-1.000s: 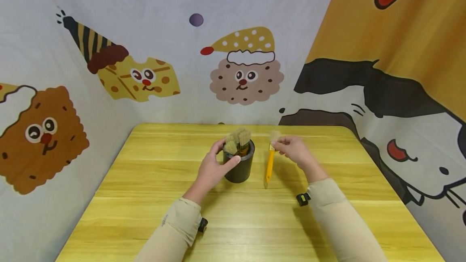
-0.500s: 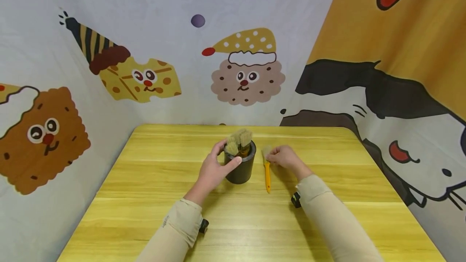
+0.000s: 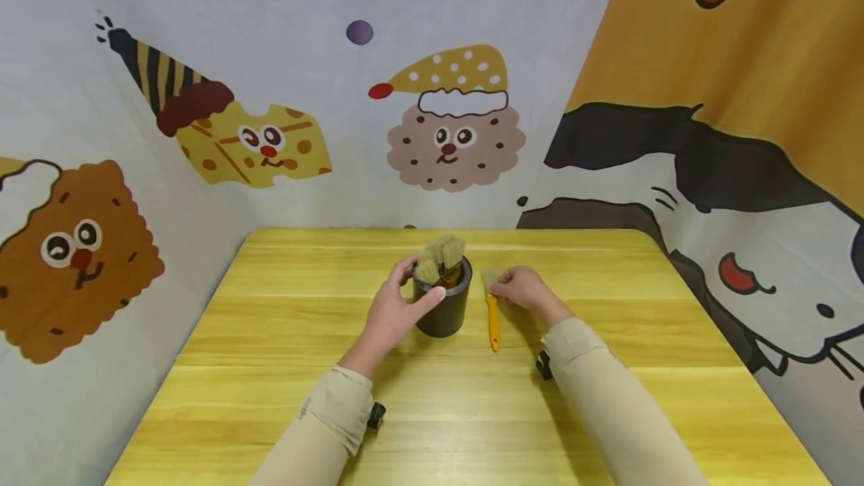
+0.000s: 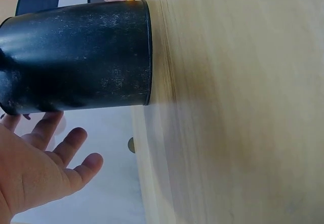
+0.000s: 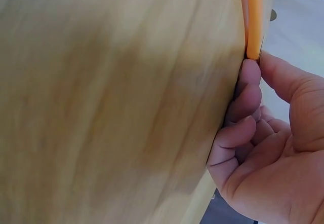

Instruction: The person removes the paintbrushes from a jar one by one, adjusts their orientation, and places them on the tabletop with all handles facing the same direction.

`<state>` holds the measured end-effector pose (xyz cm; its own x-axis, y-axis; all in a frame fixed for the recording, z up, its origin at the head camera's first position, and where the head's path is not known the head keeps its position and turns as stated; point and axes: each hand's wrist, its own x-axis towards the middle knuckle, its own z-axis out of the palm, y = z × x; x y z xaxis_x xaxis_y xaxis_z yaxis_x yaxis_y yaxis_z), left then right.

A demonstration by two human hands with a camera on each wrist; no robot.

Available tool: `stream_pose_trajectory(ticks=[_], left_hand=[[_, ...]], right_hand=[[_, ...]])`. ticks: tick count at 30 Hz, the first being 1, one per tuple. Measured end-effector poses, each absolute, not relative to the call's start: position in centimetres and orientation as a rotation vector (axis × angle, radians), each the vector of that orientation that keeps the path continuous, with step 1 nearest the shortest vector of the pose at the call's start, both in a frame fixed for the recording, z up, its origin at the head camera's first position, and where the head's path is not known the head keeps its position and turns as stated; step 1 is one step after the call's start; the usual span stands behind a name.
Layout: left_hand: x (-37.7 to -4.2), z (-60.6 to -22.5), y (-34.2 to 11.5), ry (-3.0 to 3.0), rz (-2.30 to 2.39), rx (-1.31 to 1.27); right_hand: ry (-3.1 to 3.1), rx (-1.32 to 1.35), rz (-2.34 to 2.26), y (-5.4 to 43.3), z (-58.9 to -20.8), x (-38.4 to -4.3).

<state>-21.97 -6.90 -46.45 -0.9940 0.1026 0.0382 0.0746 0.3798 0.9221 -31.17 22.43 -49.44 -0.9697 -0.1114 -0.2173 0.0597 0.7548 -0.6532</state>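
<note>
A black cylindrical cup (image 3: 442, 317) stands upright mid-table with several bristle brushes (image 3: 448, 252) in it, bristles up. My left hand (image 3: 393, 313) holds it near the rim, thumb on the near side and fingers round the left. From the left wrist view, some fingertips touch the cup wall (image 4: 81, 57) while other fingers stand apart. To the right of the cup, a paintbrush (image 3: 493, 321) with an orange-yellow handle lies on the table, its bristles away from me. My right hand (image 3: 528, 291) pinches it near the bristles. The right wrist view shows thumb and fingers at the handle's end (image 5: 254, 26).
The wooden table (image 3: 270, 366) reaches back to a white cloth wall (image 3: 283, 36) printed with cartoon figures. A small black device (image 3: 544, 364) sits at the right wrist and another (image 3: 376, 416) at the left.
My right hand has brought the paintbrush left and toward me, down onto the table beside the cup. In the last half second it has barely moved. The left hand stays on the cup.
</note>
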Motion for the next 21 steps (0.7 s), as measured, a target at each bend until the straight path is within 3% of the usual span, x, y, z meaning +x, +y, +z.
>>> stream_pose_trajectory(ticks=[21], left_hand=[[-21.91,-46.01,-6.75,2.494,1.8,0.134]], right_hand=[[2.71,-0.041,-0.969,22.32,-49.26,-31.27]])
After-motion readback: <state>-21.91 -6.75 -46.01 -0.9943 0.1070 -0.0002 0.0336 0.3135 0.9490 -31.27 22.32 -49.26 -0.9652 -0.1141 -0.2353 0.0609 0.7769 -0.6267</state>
